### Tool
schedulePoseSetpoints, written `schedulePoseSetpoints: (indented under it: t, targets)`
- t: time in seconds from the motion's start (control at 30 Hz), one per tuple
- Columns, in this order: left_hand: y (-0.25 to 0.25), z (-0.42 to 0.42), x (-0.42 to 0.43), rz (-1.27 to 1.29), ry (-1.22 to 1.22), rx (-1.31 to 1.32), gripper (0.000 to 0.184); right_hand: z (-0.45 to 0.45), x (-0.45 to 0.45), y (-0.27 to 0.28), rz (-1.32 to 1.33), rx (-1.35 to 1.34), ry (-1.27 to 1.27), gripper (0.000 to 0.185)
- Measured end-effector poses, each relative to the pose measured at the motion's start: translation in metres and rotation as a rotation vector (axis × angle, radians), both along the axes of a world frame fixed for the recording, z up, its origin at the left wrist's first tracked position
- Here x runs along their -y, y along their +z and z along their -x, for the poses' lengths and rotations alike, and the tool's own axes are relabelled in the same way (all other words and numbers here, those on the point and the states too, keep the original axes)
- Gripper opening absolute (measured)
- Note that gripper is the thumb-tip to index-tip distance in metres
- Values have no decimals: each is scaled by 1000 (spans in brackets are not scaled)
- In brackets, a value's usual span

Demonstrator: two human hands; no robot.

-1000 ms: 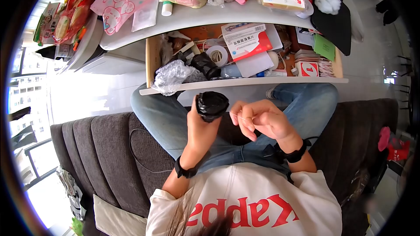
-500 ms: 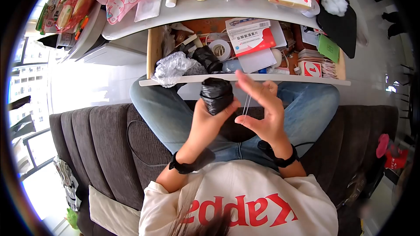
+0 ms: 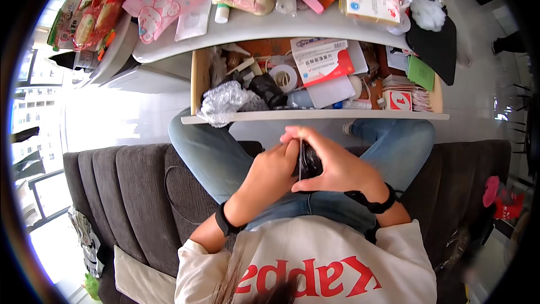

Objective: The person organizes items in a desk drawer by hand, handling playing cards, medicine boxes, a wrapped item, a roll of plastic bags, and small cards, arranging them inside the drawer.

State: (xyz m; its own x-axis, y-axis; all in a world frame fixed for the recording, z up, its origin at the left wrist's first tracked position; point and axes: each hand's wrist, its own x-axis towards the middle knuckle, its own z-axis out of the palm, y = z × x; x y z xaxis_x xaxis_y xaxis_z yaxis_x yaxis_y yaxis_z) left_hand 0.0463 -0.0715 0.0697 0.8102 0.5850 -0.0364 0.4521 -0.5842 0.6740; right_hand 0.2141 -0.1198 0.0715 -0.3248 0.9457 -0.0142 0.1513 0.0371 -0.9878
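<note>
A bundle wrapped in shiny black plastic (image 3: 310, 161) sits between my two hands, above my lap and just in front of the open drawer (image 3: 315, 115). My left hand (image 3: 267, 171) is closed on the bundle from the left, and its fingers cover part of it. On the other side, my right hand (image 3: 344, 166) curves around it, with a thin clear rubber band (image 3: 300, 160) stretched between thumb and fingers. The band runs across the near side of the bundle. Whether it is fully around it I cannot tell.
Inside the drawer are bubble wrap (image 3: 225, 101), a tape roll (image 3: 283, 78), a medicine box (image 3: 323, 65), a green booklet (image 3: 421, 72) and cards (image 3: 398, 101). Bags and packets crowd the desk top (image 3: 253, 29). I sit on a dark sofa (image 3: 135, 191).
Both hands have drawn together and lower, toward my lap. The black bundle has moved right, into the space by the right hand's stretched rubber band.
</note>
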Motion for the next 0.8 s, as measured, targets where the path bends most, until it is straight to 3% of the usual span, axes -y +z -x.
schedulePoseSetpoints:
  t: [0.1, 0.2, 0.33, 0.47, 0.6, 0.73, 0.8]
  targets:
    - [0, 2, 2, -35, -58, -160, 40, 6, -3, 1, -59, 181, 12, 64]
    - [-2, 3, 7, 176, 20, -159, 40, 3, -7, 2, -104, 273, 61, 46]
    - [13, 6, 2, 668, 1, -3, 45, -5, -2, 15, 63, 436, 84, 37]
    - [-20, 20, 12, 691, 180, 242, 56, -21, 1, 19, 150, 511, 149, 32]
    - [6, 11, 12, 703, -87, -182, 53, -18, 11, 12, 185, 349, 180, 33]
    - [-4, 12, 18, 511, -68, -96, 43, -16, 21, -2, 229, 184, 84, 36]
    - [-9, 13, 24, 307, -110, -74, 41, -23, 21, -5, 325, 215, 204, 37]
